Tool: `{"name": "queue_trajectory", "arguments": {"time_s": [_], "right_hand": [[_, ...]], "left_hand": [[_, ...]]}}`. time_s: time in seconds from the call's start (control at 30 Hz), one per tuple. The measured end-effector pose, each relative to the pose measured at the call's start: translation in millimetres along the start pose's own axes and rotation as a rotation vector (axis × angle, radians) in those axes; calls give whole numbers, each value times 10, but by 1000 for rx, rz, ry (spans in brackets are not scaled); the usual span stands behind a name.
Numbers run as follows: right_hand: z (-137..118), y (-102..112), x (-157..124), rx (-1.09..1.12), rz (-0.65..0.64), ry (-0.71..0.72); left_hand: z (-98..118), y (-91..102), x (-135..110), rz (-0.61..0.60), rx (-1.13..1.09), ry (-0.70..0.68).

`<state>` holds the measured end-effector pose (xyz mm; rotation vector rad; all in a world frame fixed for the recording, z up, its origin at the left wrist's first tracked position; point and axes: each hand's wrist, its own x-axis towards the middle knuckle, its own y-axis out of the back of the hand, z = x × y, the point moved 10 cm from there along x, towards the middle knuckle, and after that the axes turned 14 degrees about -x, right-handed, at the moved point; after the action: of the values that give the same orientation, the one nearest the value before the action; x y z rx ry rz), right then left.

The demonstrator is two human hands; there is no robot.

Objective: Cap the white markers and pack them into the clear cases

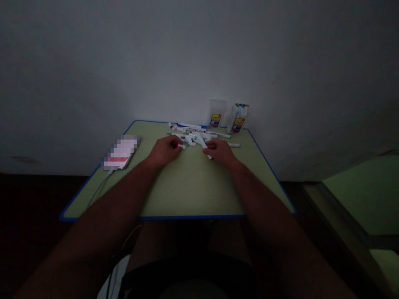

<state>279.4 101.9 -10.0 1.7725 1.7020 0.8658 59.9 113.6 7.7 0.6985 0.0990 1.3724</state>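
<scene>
My right hand (222,152) is closed round a white marker (203,143), which slants up and to the left between thumb and fingers. My left hand (163,151) is curled in a pinch on a small white piece with red on it (182,146), apparently a marker cap; the fingers partly hide it. Just beyond both hands lies a loose pile of white markers (199,128), several of them crossing one another. One marker (234,145) lies flat to the right of my right hand.
At the table's back edge stand a clear plastic case (217,109) and a second case (238,120) holding markers with coloured ends. A phone (121,153) with a cable lies at the left of the blue-edged table (193,191). A wall (187,62) rises behind.
</scene>
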Motion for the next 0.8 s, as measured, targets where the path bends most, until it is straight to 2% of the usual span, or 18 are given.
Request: {"name": "queue_trajectory", "arguments": {"time_s": [0.1, 0.2, 0.57, 0.8], "right_hand": [[70, -35, 3, 191, -37, -88], [100, -33, 2, 285, -36, -128], [128, -85, 24, 305, -66, -123], [31, -103, -56, 372, -136, -146]], "left_hand": [[-1, -3, -1, -4, 20, 11], [5, 0, -12, -7, 27, 31], [7, -7, -11, -18, 20, 31], [-14, -12, -9, -17, -14, 48]]}}
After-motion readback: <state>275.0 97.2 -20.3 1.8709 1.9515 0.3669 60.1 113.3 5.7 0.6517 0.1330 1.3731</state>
